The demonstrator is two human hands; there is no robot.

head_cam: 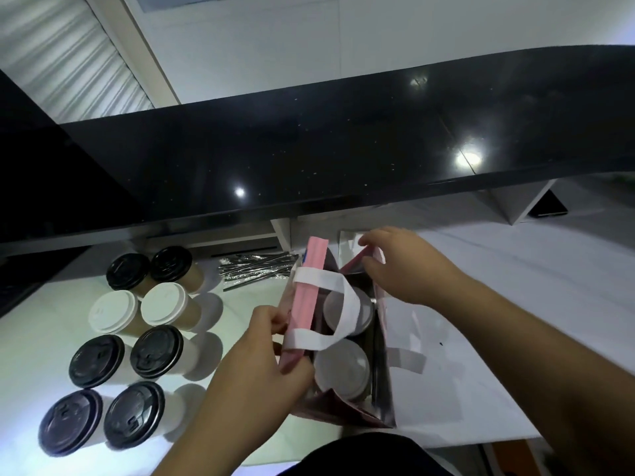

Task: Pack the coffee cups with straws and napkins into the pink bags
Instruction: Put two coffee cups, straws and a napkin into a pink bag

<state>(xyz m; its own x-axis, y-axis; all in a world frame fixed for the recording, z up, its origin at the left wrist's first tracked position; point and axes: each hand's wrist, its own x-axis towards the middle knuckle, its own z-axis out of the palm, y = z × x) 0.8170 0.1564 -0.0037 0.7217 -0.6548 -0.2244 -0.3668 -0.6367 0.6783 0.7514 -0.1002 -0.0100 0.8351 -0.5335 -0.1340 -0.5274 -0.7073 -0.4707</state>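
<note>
**Item: pink bag, mouth held open for packing**

Pink bag (pixel 338 341) stands near the surface's front edge, two lidded cups (pixel 343 367) inside. Left hand (pixel 264 362) pinches the near-left wall; right hand (pixel 402 266) pinches the far rim. Advice: keep walls spread, bag upright; straws (pixel 256 266) lie toward the back edge.

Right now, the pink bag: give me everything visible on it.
The pink bag stands open on the white counter, paper-like, with flat white strap handles. Two white-lidded cups sit inside, one behind the other. The left hand grips its near left wall; the right hand pinches the far rim.
</note>
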